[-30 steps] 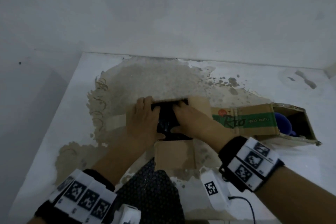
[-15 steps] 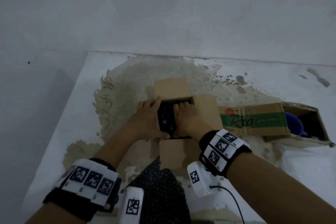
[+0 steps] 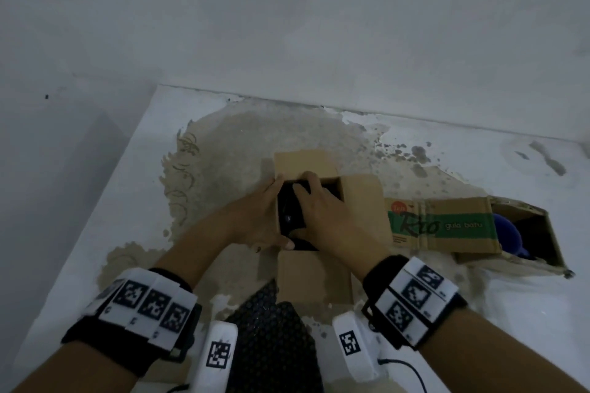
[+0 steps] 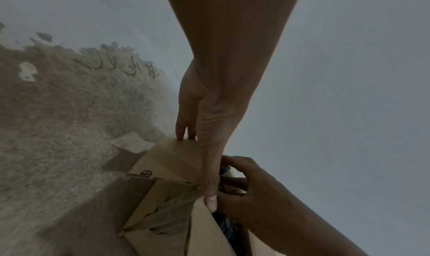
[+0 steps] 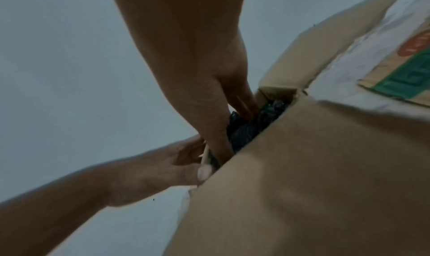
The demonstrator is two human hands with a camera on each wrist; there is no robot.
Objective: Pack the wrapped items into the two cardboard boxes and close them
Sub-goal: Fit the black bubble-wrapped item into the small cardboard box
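Note:
A small plain cardboard box (image 3: 362, 201) stands open in the middle of the floor, its flaps spread. A black wrapped item (image 3: 289, 212) sits in its opening. My left hand (image 3: 255, 220) grips the box's left wall, with the thumb (image 4: 210, 201) over the rim and the fingers (image 4: 184, 133) outside. My right hand (image 3: 325, 217) reaches in from above, its fingers curled over the black item (image 5: 253, 129). To the right a printed green cardboard box (image 3: 447, 226) lies on its side. A blue item (image 3: 507, 233) shows in its open end.
A black dotted sheet (image 3: 271, 335) lies on the floor just in front of the small box's near flap (image 3: 314, 274). The floor (image 3: 223, 169) is white with a large bare patch. A white wall (image 3: 287, 25) rises close behind the boxes.
The small box's far flap has swung up and back into view. My right hand has slid left and further over the black item, which sits lower in the box. My left hand stays on the left wall.

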